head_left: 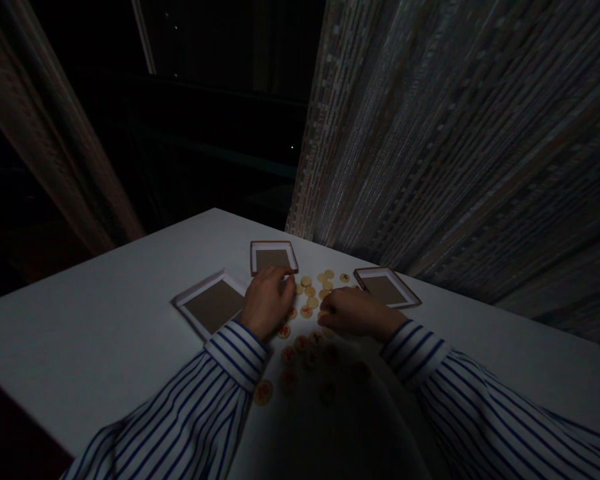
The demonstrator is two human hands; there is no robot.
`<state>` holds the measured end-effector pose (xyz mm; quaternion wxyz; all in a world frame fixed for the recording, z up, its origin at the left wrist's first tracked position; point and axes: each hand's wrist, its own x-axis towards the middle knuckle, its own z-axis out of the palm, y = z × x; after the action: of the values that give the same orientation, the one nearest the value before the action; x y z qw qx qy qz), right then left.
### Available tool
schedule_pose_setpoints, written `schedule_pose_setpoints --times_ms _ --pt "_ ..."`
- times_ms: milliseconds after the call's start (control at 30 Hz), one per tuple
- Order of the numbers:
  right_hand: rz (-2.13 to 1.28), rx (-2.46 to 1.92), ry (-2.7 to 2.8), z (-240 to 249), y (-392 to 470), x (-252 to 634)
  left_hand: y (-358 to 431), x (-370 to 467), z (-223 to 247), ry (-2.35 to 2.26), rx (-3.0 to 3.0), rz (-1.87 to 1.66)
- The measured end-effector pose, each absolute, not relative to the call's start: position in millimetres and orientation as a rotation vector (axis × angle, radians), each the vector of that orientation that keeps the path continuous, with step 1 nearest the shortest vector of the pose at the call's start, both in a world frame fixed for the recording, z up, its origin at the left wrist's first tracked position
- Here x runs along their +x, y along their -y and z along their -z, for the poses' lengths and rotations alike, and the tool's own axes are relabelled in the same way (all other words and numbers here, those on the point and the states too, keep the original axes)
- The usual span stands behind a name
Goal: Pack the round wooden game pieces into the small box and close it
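Round pale Chinese chess pieces [306,311] lie scattered on the white table between and below my hands. Several show red characters, a few show black ones, and others are blank side up. My left hand [267,303] hovers at the left edge of the pieces, thumb and forefinger apart, with no piece visible between them. Over on the right side, my right hand [357,312] has its fingers curled together around a pale piece [323,316], mostly hidden by the fingertips. Pieces nearest my body lie in deep shadow.
Three shallow open boxes or lids stand around the pieces: a larger one [215,303] at left, one [274,257] at the back, one [386,288] at right. The white table [130,320] ends in a back corner. A string curtain [405,133] hangs behind it. The light is dim.
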<state>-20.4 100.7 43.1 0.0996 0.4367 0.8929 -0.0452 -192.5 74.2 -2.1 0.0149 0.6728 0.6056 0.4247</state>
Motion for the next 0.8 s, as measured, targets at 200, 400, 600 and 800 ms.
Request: schedule_pose_setpoints --times_ms 200,400,600,800 --pt "0.08 1.278 -2.615 -40 -103 -22 -74 -192 2 -1.862 2.101 -1.337" --pt "0.035 1.309 -2.654 -38 -104 -23 -74 -191 2 -1.844 2.099 -1.375" --pt "0.059 1.277 -2.682 -45 -104 -19 -73 -191 2 -1.82 2.088 -1.366" --pt "0.054 1.264 -2.646 -49 -101 -21 -73 -192 2 -1.798 2.081 -1.351"
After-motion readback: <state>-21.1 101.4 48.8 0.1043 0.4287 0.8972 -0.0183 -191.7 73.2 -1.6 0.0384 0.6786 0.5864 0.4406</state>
